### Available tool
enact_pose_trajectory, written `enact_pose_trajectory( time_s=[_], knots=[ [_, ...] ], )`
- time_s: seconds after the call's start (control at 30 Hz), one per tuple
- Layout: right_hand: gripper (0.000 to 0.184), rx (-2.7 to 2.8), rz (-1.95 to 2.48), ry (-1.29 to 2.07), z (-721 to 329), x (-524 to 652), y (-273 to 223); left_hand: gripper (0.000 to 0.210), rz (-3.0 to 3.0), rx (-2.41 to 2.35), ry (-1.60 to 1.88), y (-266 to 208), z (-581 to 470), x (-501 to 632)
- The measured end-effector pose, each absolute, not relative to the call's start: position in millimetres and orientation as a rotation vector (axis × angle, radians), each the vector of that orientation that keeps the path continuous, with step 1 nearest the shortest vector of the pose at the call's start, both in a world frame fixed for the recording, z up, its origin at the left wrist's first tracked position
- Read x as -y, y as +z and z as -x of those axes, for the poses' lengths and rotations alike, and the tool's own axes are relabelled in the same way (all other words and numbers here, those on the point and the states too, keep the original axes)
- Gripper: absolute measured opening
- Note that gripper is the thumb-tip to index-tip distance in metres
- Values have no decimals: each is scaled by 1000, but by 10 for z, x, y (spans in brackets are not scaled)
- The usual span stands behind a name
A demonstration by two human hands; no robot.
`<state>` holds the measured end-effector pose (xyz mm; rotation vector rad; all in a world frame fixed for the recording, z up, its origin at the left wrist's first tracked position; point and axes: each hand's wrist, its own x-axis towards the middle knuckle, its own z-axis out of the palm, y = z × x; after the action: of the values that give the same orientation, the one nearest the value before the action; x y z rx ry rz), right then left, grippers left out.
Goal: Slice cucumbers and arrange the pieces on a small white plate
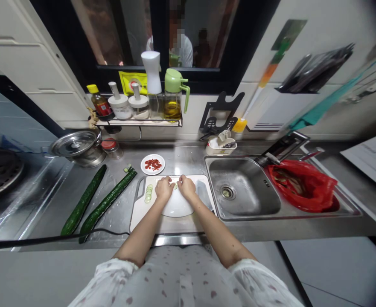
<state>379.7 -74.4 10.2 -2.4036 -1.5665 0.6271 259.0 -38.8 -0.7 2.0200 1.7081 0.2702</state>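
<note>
Over a white plate (176,208) on the cutting board (141,215), my left hand (164,188) and my right hand (187,187) come close together with bent fingers. A small pale green cucumber slice (176,186) shows between their fingertips, and both hands appear pinched on it. Left of the plate, several cucumber slices (148,194) overlap in a short row on the board. A knife (202,190) lies flat at the board's right side, partly hidden by my right forearm. Behind the board stands a small white dish (153,164) of chopped red pieces.
Two long cucumbers (84,200) lie on the counter at left, one cut at its far end. A lidded steel pot (79,147) and red-lidded jar (111,148) stand behind. The sink (245,183) and red plastic bag (316,192) are at right; a seasoning rack (139,122) hangs above.
</note>
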Motion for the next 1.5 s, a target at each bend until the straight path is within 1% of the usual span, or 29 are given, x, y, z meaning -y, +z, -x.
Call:
enact_pose_trajectory(
  time_s=[0.17, 0.43, 0.7, 0.93, 1.27, 1.5],
  knots=[
    [19, 1547, 2462, 593, -3808, 748, 130, 16, -2012, -1722, 264, -10, -2590, 387],
    [21, 1552, 2440, 565, -3835, 784, 118, 15, -2009, -1713, 254, 19, -2590, 393],
    [20, 1564, 2468, 561, -3853, 813, 140, 15, -2019, -1731, 255, -2, -2597, 395],
    [22, 1522, 2383, 559, -3873, 897, 164, 17, -2006, -1722, 272, 29, -2593, 408],
    [26, 1449, 2185, 469, -3973, 1458, 213, 18, -1782, -1775, 575, 69, -2309, 546],
    [29, 1347, 2172, 504, -4005, 1832, 255, 17, -1764, -1727, 617, 75, -1962, 772]
  ],
)
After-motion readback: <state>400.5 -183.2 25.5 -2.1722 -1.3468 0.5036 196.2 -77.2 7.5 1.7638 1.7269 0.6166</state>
